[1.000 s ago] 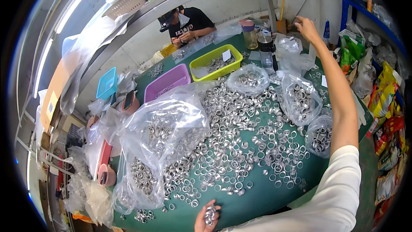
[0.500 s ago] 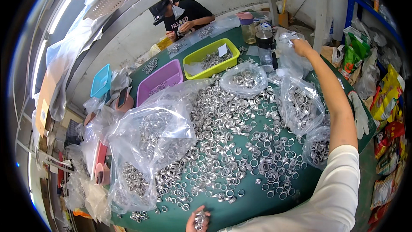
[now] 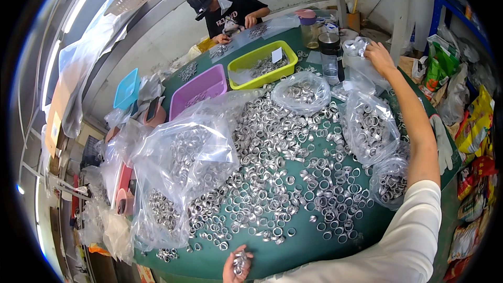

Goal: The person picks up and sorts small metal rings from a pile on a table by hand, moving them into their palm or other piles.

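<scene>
Short white sleeve (image 3: 414,212), bare hands (image 3: 381,60)

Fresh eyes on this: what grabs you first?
Shiny silver metal rings heaped across the middle of the green tabletop. Behind them sit a purple rectangular plastic basin and a lime-green one. The left hand cups more rings at the near edge; the right hand is at a clear plastic bag, back right.

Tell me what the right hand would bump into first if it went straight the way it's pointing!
The right hand would probably meet the clear plastic bag first; they may even be touching, but depth is hard to judge here.
</scene>
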`<state>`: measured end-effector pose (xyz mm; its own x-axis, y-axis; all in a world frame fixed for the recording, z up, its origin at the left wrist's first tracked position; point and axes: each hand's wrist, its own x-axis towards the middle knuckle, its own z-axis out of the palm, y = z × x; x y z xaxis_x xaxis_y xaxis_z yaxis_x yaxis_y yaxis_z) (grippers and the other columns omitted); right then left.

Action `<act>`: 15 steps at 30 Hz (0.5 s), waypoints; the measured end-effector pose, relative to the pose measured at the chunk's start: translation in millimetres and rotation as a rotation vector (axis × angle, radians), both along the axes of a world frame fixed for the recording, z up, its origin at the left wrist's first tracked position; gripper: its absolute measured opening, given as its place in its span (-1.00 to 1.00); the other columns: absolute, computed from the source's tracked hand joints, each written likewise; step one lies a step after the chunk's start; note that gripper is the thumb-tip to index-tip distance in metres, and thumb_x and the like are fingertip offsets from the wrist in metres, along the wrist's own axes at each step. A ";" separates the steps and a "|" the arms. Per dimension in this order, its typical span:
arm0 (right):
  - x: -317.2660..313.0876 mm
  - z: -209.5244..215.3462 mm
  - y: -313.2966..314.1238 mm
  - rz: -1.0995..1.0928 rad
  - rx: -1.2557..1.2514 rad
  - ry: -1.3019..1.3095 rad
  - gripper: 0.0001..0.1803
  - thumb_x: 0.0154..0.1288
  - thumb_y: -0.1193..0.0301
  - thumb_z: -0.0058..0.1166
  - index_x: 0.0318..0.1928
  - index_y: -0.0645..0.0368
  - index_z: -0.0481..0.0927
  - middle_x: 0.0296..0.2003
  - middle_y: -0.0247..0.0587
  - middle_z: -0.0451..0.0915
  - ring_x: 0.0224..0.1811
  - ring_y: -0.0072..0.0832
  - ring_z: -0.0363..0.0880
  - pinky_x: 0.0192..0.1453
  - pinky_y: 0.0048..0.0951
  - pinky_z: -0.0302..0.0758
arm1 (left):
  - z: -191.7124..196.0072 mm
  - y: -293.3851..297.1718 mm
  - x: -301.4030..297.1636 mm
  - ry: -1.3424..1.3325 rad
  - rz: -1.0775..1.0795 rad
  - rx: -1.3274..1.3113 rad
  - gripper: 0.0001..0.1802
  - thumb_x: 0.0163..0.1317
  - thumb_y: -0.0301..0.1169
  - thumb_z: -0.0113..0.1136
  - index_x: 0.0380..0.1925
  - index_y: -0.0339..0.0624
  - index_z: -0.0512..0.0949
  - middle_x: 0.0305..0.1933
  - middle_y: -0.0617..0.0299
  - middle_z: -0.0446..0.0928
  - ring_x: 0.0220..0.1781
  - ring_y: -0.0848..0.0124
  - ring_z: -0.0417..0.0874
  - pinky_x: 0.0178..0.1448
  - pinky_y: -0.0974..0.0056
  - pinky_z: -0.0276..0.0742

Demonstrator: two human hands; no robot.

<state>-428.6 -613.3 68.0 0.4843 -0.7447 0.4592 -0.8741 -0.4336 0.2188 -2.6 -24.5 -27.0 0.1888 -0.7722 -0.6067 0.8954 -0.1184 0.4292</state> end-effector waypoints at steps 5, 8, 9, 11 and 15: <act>-9.3 -5.2 5.3 0.076 0.093 -0.022 -0.82 0.05 0.54 -0.03 -0.30 0.19 0.58 -0.17 -0.16 0.49 -0.06 -0.22 0.49 0.01 -0.24 0.40 | -24.1 5.0 15.8 0.083 -0.010 -0.125 -0.45 0.37 -0.12 -0.17 0.19 -0.32 0.22 -0.15 -0.23 0.42 -0.61 0.39 0.38 -0.72 0.47 0.31; -10.9 -13.0 1.3 0.012 0.126 -0.042 -0.79 0.07 0.55 -0.06 -0.25 0.18 0.57 -0.14 -0.12 0.47 -0.05 -0.16 0.51 -0.01 -0.20 0.44 | -13.5 1.7 7.1 -0.009 -0.054 -0.122 -0.44 0.35 -0.12 -0.15 0.19 -0.32 0.23 -0.17 -0.19 0.50 -0.60 0.39 0.45 -0.71 0.46 0.31; -19.1 -15.9 -5.2 -0.018 0.114 -0.052 -0.78 0.11 0.55 -0.09 -0.22 0.20 0.55 -0.10 -0.09 0.46 -0.03 -0.13 0.50 0.01 -0.20 0.43 | -13.8 -2.9 8.1 -0.009 -0.065 -0.127 -0.43 0.35 -0.11 -0.14 0.18 -0.33 0.24 -0.18 -0.19 0.50 -0.59 0.39 0.48 -0.70 0.45 0.33; -21.5 -21.2 -12.3 0.007 0.157 -0.048 -0.75 0.18 0.53 -0.14 -0.14 0.23 0.52 -0.06 -0.03 0.45 -0.01 -0.09 0.48 0.03 -0.18 0.42 | -12.8 1.7 5.8 -0.011 -0.062 -0.134 -0.43 0.33 -0.11 -0.10 0.17 -0.34 0.25 -0.18 -0.18 0.51 -0.57 0.39 0.51 -0.68 0.44 0.37; -75.6 -19.8 -33.5 0.023 0.048 0.068 -0.57 0.16 0.64 -0.27 0.06 0.24 0.43 0.05 0.01 0.43 0.07 -0.08 0.43 0.13 -0.21 0.36 | -17.7 -5.7 6.2 -0.025 -0.103 -0.218 -0.45 0.35 -0.16 -0.12 0.19 -0.34 0.23 -0.15 -0.18 0.50 -0.58 0.39 0.49 -0.64 0.44 0.42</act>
<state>-504.2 -646.8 48.3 0.5305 -0.7533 0.3887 -0.8476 -0.4650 0.2557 3.6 -30.2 -44.7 0.1151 -0.9003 -0.4198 0.8721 -0.1108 0.4767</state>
